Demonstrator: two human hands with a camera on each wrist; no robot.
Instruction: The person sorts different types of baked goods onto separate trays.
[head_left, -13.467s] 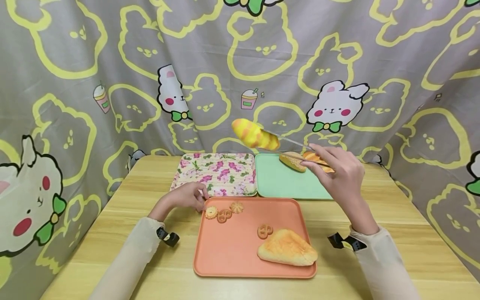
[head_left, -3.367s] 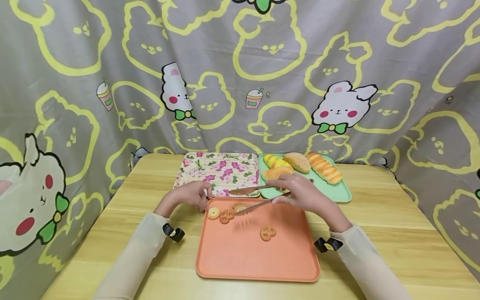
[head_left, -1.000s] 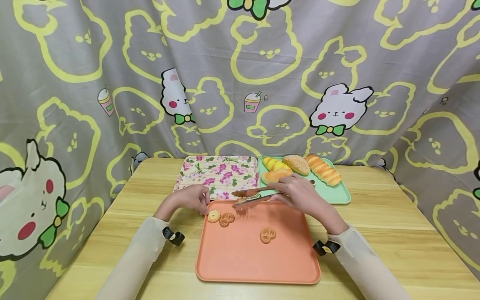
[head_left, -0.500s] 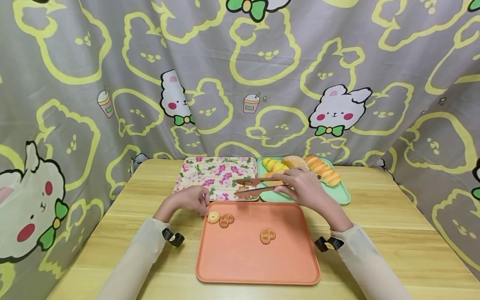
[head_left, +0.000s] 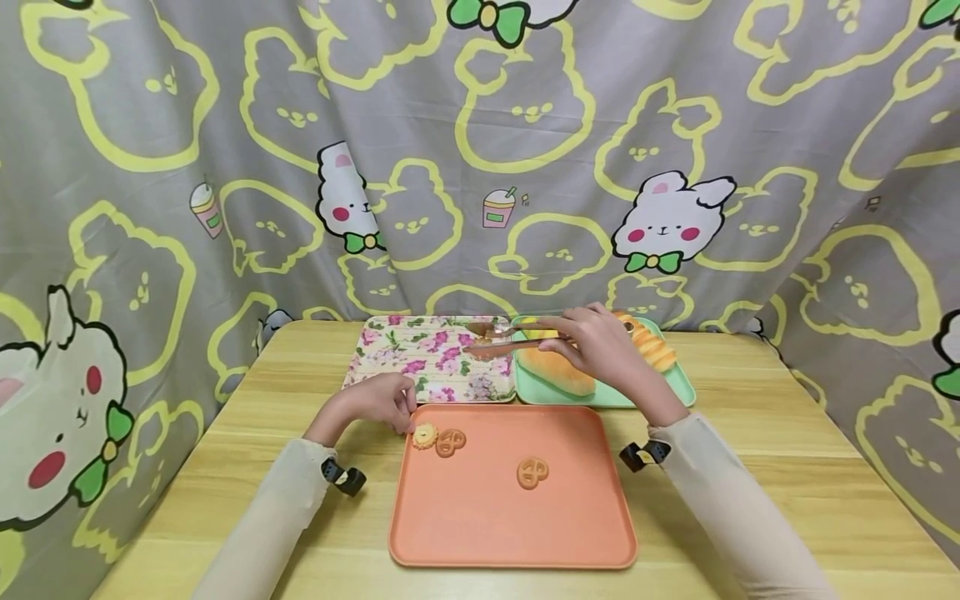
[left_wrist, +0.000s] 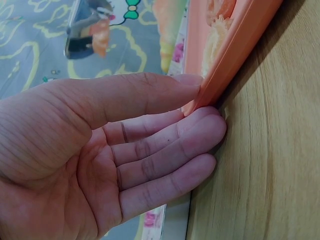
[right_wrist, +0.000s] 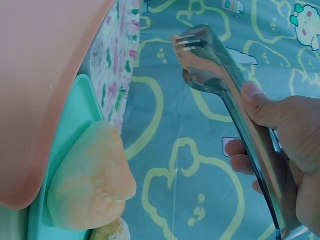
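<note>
My right hand [head_left: 606,348] grips metal tongs [head_left: 498,345], whose fork-like and spoon-like ends reach over the far part of the floral tray [head_left: 390,362]. Between the ends is a small baked-brown cookie [left_wrist: 101,37], mostly hidden by the metal in the head view. My left hand [head_left: 384,402] pinches the far left corner of the orange tray [head_left: 480,533], thumb on the rim and fingertips against its outer side. Close by that corner lie a round yellow cookie [head_left: 424,435] and a pretzel [head_left: 451,442]. Another pretzel [head_left: 532,472] lies right of the tray's middle.
The green tray [head_left: 551,393] stands behind on the right, beside the floral one. It bears a plump golden bread [head_left: 558,372], a striped orange bread [head_left: 654,346] and others partly behind my right hand. A patterned curtain [head_left: 420,100] hangs behind the wooden table [head_left: 757,467].
The tongs have picked the fluted cookie off the orange tray and carried it up and back over the floral tray. Earlier, the yellow-striped and golden breads came onto the green tray. My left hand stays put.
</note>
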